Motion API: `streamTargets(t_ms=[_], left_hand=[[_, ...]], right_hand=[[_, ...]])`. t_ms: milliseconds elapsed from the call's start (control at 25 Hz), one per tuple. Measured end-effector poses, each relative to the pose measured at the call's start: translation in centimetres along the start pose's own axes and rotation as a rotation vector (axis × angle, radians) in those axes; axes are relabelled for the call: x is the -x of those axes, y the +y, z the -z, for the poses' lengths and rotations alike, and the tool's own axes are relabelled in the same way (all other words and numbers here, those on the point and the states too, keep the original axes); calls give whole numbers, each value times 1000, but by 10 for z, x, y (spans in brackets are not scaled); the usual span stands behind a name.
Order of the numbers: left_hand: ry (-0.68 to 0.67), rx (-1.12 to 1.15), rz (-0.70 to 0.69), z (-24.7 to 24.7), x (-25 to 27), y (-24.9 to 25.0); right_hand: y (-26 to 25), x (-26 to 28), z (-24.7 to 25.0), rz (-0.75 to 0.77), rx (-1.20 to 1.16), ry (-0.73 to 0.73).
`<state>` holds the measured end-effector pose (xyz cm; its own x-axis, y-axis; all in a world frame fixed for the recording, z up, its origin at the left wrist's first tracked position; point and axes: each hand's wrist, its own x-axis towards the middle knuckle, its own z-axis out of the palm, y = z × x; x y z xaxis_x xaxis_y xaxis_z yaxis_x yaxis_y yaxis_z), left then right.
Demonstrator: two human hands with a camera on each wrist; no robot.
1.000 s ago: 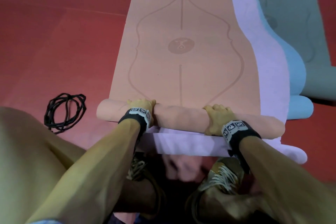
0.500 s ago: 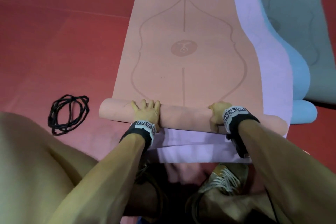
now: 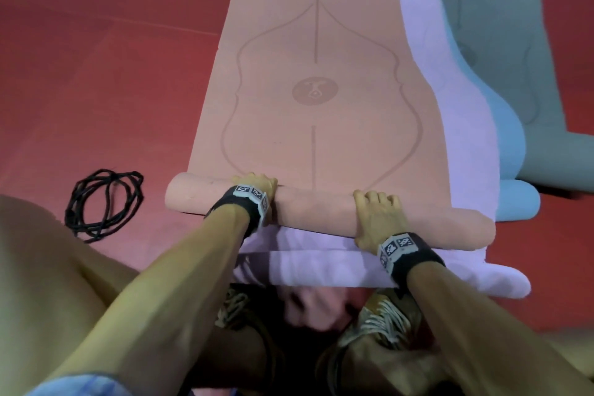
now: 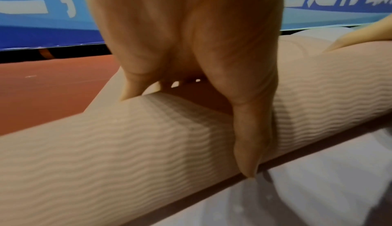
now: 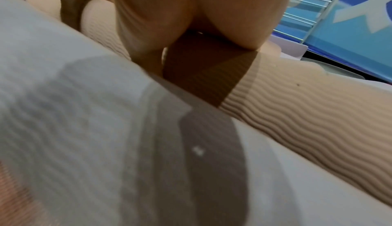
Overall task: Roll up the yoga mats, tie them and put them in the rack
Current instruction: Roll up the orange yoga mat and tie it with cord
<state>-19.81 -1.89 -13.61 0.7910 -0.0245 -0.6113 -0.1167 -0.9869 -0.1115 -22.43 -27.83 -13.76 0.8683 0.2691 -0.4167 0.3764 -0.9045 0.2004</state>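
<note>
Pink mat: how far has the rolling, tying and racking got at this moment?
Done: only the near end of the pink mat is rolled. In hand: the left hand and right hand both grip that roll. Left: most of it lies flat; the purple mat, blue mat and grey mat are unrolled, the black cord lies unused.
</note>
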Motion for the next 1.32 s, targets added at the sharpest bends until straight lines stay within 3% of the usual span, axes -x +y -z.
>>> streamTargets(t_ms=[120,280,480,600,720,840,1000,1080,1240,1320], left_hand=[[-43,-23,8,3,1,1],[-86,11,37,-4,6,6],[109,-39,48,-30,20,24],[209,-31,51,-38,18,30],[143,-18,-9,-25,6,25],[59,28,-73,-7,-5,15],[-87,162,-110,22,-17,3],[-125,148,-128,24,-19,5],[-44,96,-89,5,-17,10],[46,42,-81,-5,-9,12]], right_hand=[[-1,-4,8,-10,-30,-16],[12,-19,31,15,-178,-246],[25,-56,44,-19,-314,-512],[31,-70,39,-34,-380,-600],[30,-65,31,-22,-388,-584],[28,-50,27,-25,-384,-478],[15,-21,19,51,-102,-120],[8,-16,12,27,-44,-33],[13,-30,27,26,-127,-129],[19,-40,39,14,-205,-258]])
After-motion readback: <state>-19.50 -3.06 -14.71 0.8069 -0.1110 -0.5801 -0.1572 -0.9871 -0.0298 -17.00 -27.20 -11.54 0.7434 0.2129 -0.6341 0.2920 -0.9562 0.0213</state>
